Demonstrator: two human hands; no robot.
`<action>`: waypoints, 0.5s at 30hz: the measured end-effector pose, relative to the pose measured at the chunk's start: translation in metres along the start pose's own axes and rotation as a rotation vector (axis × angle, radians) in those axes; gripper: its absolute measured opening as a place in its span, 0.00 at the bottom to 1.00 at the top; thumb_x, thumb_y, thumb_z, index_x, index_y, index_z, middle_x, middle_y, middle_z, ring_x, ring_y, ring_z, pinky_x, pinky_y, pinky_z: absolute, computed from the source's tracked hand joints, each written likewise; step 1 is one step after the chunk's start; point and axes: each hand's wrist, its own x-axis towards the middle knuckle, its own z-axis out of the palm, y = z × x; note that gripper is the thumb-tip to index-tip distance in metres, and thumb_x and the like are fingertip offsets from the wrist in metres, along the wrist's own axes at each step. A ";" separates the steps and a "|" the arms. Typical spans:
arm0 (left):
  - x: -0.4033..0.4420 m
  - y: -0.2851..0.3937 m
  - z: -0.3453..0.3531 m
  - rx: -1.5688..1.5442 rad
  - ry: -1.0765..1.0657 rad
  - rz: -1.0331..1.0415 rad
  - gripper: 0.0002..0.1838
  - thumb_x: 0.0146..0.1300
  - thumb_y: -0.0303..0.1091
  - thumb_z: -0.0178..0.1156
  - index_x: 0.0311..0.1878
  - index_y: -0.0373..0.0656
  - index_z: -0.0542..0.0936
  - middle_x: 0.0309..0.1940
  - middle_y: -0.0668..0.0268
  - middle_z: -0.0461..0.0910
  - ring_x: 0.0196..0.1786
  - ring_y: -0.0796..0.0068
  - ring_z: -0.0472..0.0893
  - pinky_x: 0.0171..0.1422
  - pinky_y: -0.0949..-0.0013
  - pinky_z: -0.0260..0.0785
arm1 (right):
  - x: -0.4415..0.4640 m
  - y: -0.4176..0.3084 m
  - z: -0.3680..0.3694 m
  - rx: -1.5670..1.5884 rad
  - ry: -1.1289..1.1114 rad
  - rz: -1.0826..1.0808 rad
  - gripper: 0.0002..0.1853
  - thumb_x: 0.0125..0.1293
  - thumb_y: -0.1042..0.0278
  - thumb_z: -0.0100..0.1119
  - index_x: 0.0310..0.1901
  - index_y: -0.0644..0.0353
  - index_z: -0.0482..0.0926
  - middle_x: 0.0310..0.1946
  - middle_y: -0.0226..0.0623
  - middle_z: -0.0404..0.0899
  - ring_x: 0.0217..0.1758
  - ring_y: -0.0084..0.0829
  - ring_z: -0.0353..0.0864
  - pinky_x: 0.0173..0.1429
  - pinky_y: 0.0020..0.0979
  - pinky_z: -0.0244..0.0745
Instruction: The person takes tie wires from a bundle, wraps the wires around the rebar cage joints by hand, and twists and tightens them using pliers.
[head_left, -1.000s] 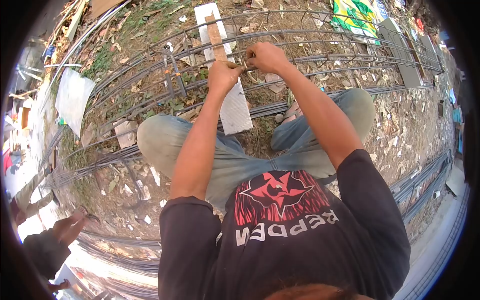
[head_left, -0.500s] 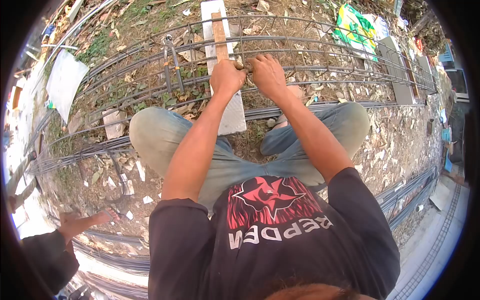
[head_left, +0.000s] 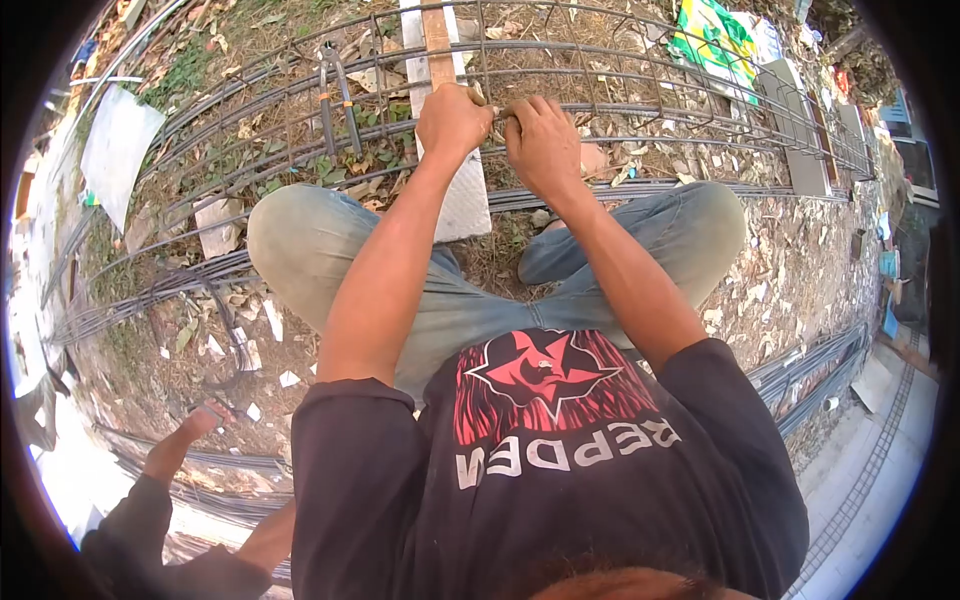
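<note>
My left hand (head_left: pixel 452 122) is closed in a fist at a steel rebar cage (head_left: pixel 620 108), just right of a wooden strip (head_left: pixel 434 45). What its fingers pinch is hidden. Close beside it, my right hand (head_left: pixel 543 145) curls its fingers over a bar of the same cage. The fingertips of both hands almost meet at a crossing of the bars. Left of my hands, pincers (head_left: pixel 352 122) with black and orange handles lie on the cage, jaws away from me. Beneath the cage runs a pale board (head_left: pixel 465 205), with the wooden strip on top of it.
My bent knees (head_left: pixel 290 245) flank the work. More long bars (head_left: pixel 215 268) lie on the littered ground. A white sheet (head_left: pixel 118 150) is at left, a green and yellow bag (head_left: pixel 712 45) at upper right. Another person's limb and dark clothing (head_left: pixel 150 525) show at lower left.
My view has tilted, so the cage and my hands sit a little higher. Both hands stay at the same crossing, with slight finger shifts. The other person at lower left has moved to the right.
</note>
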 end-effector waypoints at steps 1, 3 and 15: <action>-0.001 0.000 -0.002 0.000 -0.011 -0.012 0.14 0.54 0.46 0.75 0.40 0.49 0.94 0.36 0.57 0.91 0.41 0.56 0.90 0.50 0.56 0.81 | -0.006 -0.004 -0.001 0.015 -0.040 0.021 0.10 0.69 0.69 0.58 0.49 0.60 0.83 0.47 0.43 0.82 0.55 0.49 0.79 0.61 0.47 0.76; -0.001 0.004 -0.005 -0.005 -0.031 -0.026 0.14 0.54 0.46 0.75 0.40 0.49 0.94 0.36 0.57 0.91 0.41 0.56 0.90 0.50 0.56 0.81 | -0.022 -0.001 0.016 -0.052 0.009 -0.002 0.16 0.67 0.68 0.58 0.55 0.61 0.79 0.48 0.45 0.81 0.55 0.48 0.81 0.56 0.50 0.78; 0.001 -0.002 -0.001 0.001 -0.014 0.031 0.12 0.55 0.44 0.75 0.39 0.50 0.94 0.33 0.58 0.91 0.39 0.57 0.90 0.46 0.57 0.81 | -0.038 -0.007 0.028 -0.087 -0.132 0.081 0.30 0.66 0.69 0.56 0.70 0.62 0.69 0.53 0.50 0.76 0.61 0.50 0.76 0.61 0.50 0.75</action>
